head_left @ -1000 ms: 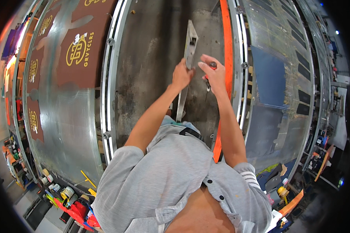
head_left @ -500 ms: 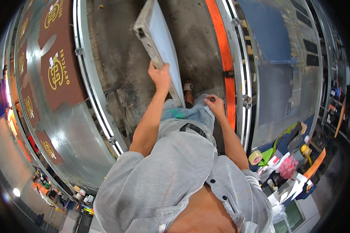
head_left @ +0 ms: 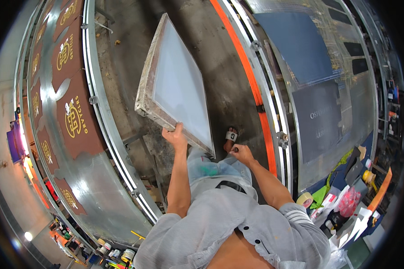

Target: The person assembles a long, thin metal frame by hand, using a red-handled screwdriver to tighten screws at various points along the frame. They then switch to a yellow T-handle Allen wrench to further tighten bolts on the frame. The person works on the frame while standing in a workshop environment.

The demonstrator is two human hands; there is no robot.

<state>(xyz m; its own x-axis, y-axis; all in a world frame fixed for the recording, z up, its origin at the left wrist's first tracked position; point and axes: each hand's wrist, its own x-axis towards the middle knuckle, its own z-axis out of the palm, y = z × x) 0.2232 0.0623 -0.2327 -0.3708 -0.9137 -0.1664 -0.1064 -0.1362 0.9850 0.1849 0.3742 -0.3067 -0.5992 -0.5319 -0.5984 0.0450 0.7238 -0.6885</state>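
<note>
My left hand (head_left: pixel 177 136) is closed around the near edge of a screen-printing frame (head_left: pixel 184 74), which has a pale mesh and worn, stained side bars. The frame hangs tilted in the aisle ahead of me, its mesh partly facing up. My right hand (head_left: pixel 243 154) is beside my right thigh, apart from the frame, with its fingers curled together. A small dark spot shows at those fingers; what they hold, if anything, I cannot make out.
Along the left runs a long print table (head_left: pixel 107 193) with brown printed pieces (head_left: pixel 78 116). On the right, another table carries dark blue pieces (head_left: pixel 296 45) behind an orange-striped rail (head_left: pixel 256 96). A tape roll (head_left: pixel 305 200) and mixed clutter sit at its near end. My sandalled foot (head_left: pixel 230 136) is on the floor.
The screen-printing frame has turned so more of its mesh faces me, and my left hand still grips it. In the view, both hands sit lower, and the tables have shifted as my head moved.
</note>
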